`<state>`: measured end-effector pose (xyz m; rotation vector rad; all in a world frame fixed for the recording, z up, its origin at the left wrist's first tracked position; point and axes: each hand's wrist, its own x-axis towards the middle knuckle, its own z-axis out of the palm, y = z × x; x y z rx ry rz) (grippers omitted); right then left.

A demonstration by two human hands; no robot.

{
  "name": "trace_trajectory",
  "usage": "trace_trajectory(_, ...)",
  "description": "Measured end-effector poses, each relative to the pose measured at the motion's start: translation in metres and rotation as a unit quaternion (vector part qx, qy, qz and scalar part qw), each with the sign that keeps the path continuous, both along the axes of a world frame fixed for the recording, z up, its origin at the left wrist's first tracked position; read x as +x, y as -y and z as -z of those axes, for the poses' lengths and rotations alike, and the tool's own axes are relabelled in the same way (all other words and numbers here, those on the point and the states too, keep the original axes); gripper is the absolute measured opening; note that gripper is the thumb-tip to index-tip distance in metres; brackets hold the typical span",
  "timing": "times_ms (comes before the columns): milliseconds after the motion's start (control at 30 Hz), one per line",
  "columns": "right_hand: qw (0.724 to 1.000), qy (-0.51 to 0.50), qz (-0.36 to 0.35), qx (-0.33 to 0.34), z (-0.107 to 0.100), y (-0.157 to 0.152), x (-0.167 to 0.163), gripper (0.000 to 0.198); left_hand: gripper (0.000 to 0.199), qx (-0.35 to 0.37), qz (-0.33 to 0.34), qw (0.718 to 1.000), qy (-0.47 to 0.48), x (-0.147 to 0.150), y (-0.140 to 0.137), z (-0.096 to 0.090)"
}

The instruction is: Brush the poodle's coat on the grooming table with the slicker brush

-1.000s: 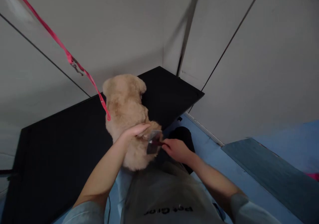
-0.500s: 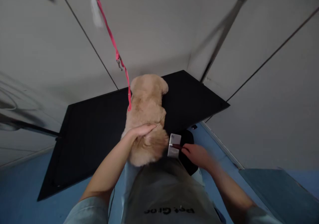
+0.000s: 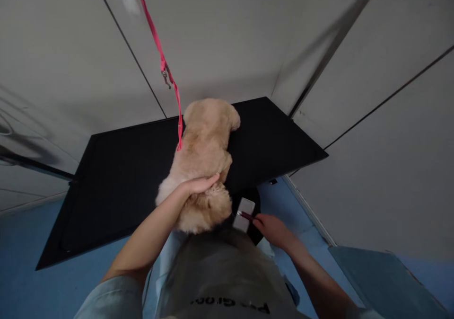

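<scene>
A cream, curly-coated dog [image 3: 202, 139] lies or stands on the black table [image 3: 117, 172], its fluffy near end [image 3: 207, 208] at the table's front edge by my apron. My left hand [image 3: 202, 185] lies across its fur just behind that fluffy end, fingers stretched out and flat; the thumb is hidden. In my right hand [image 3: 271, 226] is the dark red handle of a slicker brush [image 3: 244, 214]. The brush's pale rectangular head is just right of the fluffy fur, with a small gap between them. A pink lead [image 3: 179, 115] hangs down to the dog's left side.
A metal clip [image 3: 165, 77] sits on the lead. Pale wall panels [image 3: 227, 35] stand behind the table, with a dark post [image 3: 326, 49] at right and a bar [image 3: 35, 166] at left. The floor is blue [image 3: 301, 205], with a grey-green mat [image 3: 383, 276] at lower right.
The brush has come away from the fluffy fur and tilted, along with my right hand. The fluffy end has turned slightly. My left hand stays on the dog; the whole view has shifted a little.
</scene>
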<state>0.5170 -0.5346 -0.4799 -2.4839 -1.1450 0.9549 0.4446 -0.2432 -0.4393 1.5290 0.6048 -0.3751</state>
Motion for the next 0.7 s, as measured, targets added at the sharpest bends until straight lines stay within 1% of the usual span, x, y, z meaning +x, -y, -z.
trace_trajectory(33,0.998,-0.022,-0.008,0.052,-0.002,-0.012,-0.003,0.033,0.043,0.006,0.030,1.000,0.005,0.002,0.003,0.001)
trace_trajectory(67,0.993,-0.046,-0.015,0.105,-0.003,-0.026,-0.007,0.033,0.049,0.025,0.039,0.999,0.026,0.002,0.006,0.002)
trace_trajectory(100,0.988,-0.067,-0.018,0.141,-0.001,-0.041,-0.012,0.032,0.053,0.064,0.026,0.996,0.062,0.000,0.009,0.003)
trace_trajectory(133,0.984,-0.085,-0.016,0.157,0.002,-0.053,-0.016,0.031,0.053,0.123,-0.004,0.987,0.108,-0.005,0.011,0.003)
trace_trajectory(167,0.983,-0.096,-0.011,0.155,0.008,-0.061,-0.020,0.030,0.052,0.197,-0.027,0.968,0.152,-0.012,0.012,0.002)
trace_trajectory(200,0.985,-0.101,-0.006,0.141,0.015,-0.062,-0.023,0.031,0.048,0.278,-0.029,0.942,0.188,-0.022,0.014,0.002)
trace_trajectory(233,0.987,-0.101,-0.005,0.122,0.023,-0.057,-0.025,0.032,0.044,0.350,0.003,0.914,0.207,-0.034,0.016,0.001)
trace_trajectory(267,0.990,-0.095,-0.010,0.102,0.031,-0.046,-0.025,0.033,0.040,0.405,0.067,0.888,0.208,-0.046,0.020,0.001)
trace_trajectory(300,0.993,-0.087,-0.017,0.079,0.038,-0.032,-0.023,0.032,0.035,0.453,0.125,0.858,0.206,-0.056,0.024,0.002)
trace_trajectory(333,0.995,-0.078,-0.026,0.050,0.044,-0.016,-0.021,0.031,0.028,0.503,0.160,0.826,0.197,-0.064,0.030,0.004)
trace_trajectory(367,0.997,-0.072,-0.034,0.020,0.047,0.000,-0.018,0.030,0.027,0.549,0.181,0.795,0.182,-0.069,0.037,0.007)
trace_trajectory(433,0.996,-0.079,-0.033,-0.022,0.048,0.024,-0.012,0.030,0.039,0.632,0.184,0.740,0.141,-0.068,0.054,0.015)
trace_trajectory(467,0.995,-0.093,-0.022,-0.026,0.046,0.032,-0.009,0.032,0.042,0.662,0.184,0.718,0.114,-0.063,0.062,0.019)
trace_trajectory(533,0.991,-0.132,0.022,0.010,0.041,0.035,-0.005,0.034,0.040,0.700,0.190,0.686,0.064,-0.049,0.076,0.027)
trace_trajectory(567,0.985,-0.159,0.053,0.039,0.038,0.032,-0.004,0.034,0.040,0.709,0.194,0.676,0.044,-0.043,0.080,0.030)
trace_trajectory(600,0.975,-0.190,0.089,0.074,0.035,0.026,-0.002,0.035,0.040,0.712,0.196,0.673,0.030,-0.038,0.081,0.032)
trace_trajectory(633,0.960,-0.223,0.124,0.114,0.032,0.019,0.000,0.036,0.040,0.708,0.197,0.678,0.025,-0.036,0.079,0.032)
trace_trajectory(700,0.918,-0.287,0.188,0.198,0.027,-0.001,0.004,0.039,0.038,0.685,0.185,0.703,0.046,-0.040,0.068,0.030)
